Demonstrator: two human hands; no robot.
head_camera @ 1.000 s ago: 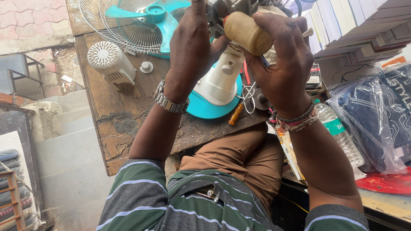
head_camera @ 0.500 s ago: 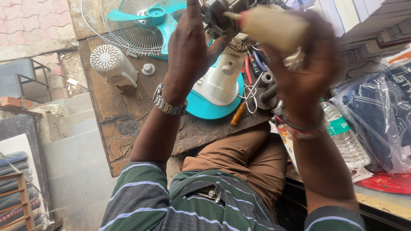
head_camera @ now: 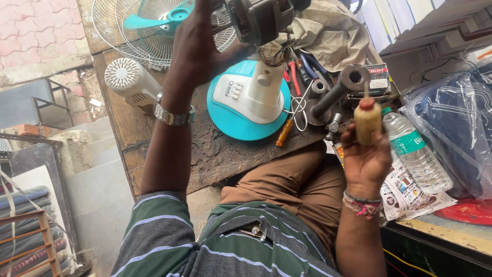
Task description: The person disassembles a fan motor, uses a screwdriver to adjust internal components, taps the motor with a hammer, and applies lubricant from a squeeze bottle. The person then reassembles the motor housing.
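Raised at the top of the view, the left hand [head_camera: 197, 48] is being kept closed around the grey fan motor [head_camera: 259, 18], which is being held up above the white fan stand [head_camera: 259, 90] and its round teal base [head_camera: 241, 120]. Lower and to the right, the right hand [head_camera: 365, 154] is being wrapped around a small yellowish oil bottle with a red nozzle [head_camera: 367, 119], which is being held upright and well apart from the motor. What is inside that bottle cannot be told through its cloudy wall.

Just right of the right hand, a clear plastic water bottle with a green label [head_camera: 415, 151] is lying tilted on printed papers [head_camera: 410, 192]; clear liquid appears to be showing in it. Further right, dark blue cloth is being kept in a clear plastic bag [head_camera: 453, 125].

Between the two hands, pliers [head_camera: 302, 69], a screwdriver with an amber handle [head_camera: 284, 132] and a heavy dark metal tool [head_camera: 335, 92] are lying on the worn wooden bench [head_camera: 215, 154]. Left of the left wrist, a white motor cover [head_camera: 128, 82] is lying on its side, and behind that hand a wire fan guard [head_camera: 130, 28] with a teal blade [head_camera: 154, 18] is resting.
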